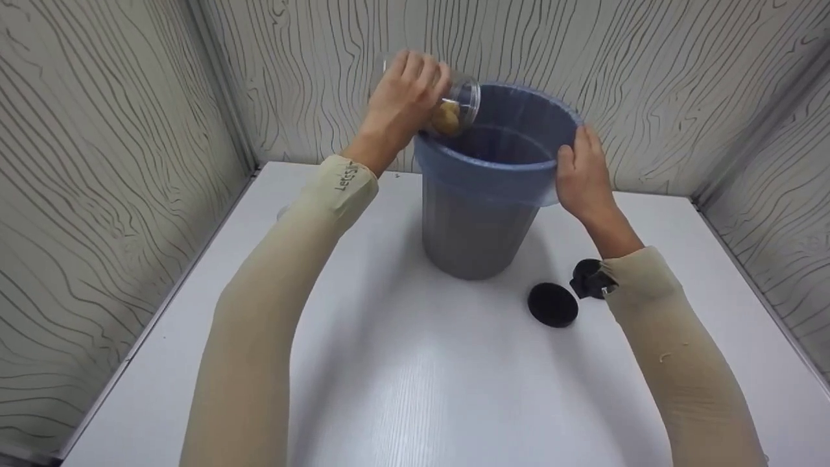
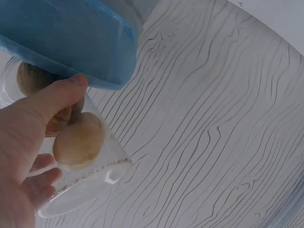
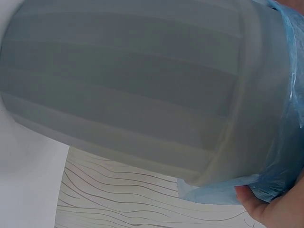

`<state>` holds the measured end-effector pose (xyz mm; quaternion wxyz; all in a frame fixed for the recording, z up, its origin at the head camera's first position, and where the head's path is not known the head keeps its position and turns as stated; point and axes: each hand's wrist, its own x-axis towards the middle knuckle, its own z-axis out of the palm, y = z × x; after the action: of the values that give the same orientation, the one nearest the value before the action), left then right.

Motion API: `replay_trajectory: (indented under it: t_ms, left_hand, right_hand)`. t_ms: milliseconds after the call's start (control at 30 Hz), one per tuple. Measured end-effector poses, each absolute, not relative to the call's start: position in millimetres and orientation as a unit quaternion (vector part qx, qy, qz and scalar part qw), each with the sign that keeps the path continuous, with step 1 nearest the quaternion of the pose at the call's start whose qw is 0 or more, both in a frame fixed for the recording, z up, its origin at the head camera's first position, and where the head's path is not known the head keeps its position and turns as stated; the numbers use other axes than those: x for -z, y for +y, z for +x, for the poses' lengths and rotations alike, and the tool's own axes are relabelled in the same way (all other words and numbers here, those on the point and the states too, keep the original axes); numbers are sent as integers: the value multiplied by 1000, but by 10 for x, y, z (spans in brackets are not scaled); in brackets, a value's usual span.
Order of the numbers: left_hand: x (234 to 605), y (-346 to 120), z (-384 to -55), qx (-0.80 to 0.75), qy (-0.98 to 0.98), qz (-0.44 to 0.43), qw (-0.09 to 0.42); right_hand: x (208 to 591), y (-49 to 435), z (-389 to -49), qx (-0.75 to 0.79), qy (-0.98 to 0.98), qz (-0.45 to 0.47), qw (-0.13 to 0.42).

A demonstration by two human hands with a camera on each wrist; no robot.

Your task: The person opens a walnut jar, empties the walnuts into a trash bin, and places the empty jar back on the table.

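Note:
A grey trash can (image 1: 476,233) with a blue plastic liner (image 1: 483,180) folded over its rim stands on the white table. My left hand (image 1: 408,91) grips a clear jar (image 1: 468,97) tipped on its side, its open mouth at the can's left rim. Several yellow-brown, rounded lumps like small potatoes (image 2: 80,141) lie inside the jar; the left wrist view shows the thumb across its wall. On the opposite side, my right hand (image 1: 585,174) holds the lined rim, thumb near the front and fingers over the edge. The can's bottom inside is hidden.
A round black lid (image 1: 552,305) lies on the table right of the can. Beside it, a black object (image 1: 589,279) is partly covered by my right sleeve. Wood-grain patterned panels (image 1: 311,84) wall in the table at the back and both sides.

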<state>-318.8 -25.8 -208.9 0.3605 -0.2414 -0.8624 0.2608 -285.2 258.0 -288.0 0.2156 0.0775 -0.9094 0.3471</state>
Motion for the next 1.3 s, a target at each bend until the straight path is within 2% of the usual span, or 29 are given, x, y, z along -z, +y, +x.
replay_trajectory:
  t_ms: [400,800,1300]
  left_hand:
    - [2026,-266,-3205,-362,-805,-285,373]
    - [2032,-261,-3198,-323,-820,-282,379]
    - [2035,-229,-3187,-301,-825,-278,389]
  right_hand:
    - [2860,2565,-2846,-346,-911,74,212]
    - [2875,2561,-2867,-349,-905,87,225]
    - [2855,2582,-2841,-345,-913,75,206]
